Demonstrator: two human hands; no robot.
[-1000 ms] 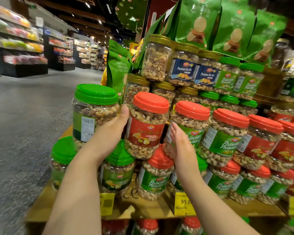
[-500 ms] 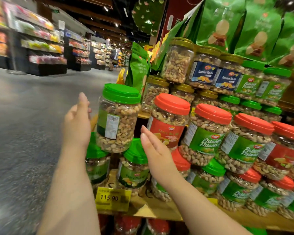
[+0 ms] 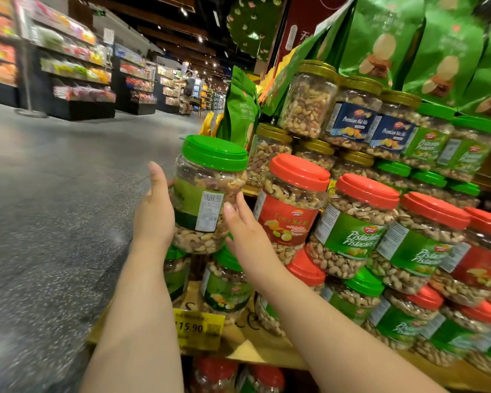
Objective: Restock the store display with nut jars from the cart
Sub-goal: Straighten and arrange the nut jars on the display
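A clear nut jar with a green lid (image 3: pixel 210 191) stands at the left end of the display's front row, on top of lower green-lidded jars (image 3: pixel 227 287). My left hand (image 3: pixel 153 214) lies flat against the jar's left side with straight fingers. My right hand (image 3: pixel 245 234) reaches up at the jar's right side, its straight fingertips at the white label. Beside it on the right stands a red-lidded Fancy Nut Mix jar (image 3: pixel 291 211). No cart is in view.
Red-lidded pistachio jars (image 3: pixel 355 231) fill the row to the right, with gold- and green-lidded jars (image 3: pixel 352 114) stacked behind and green snack bags (image 3: pixel 380 38) above. A yellow price tag (image 3: pixel 197 327) hangs on the wooden shelf edge (image 3: pixel 247 350). Open aisle floor (image 3: pixel 54 194) lies left.
My left hand let go of the green-lidded jar and swung out to its left. Both hands now flank the jar with straight fingers. The view shifted closer and leftward.
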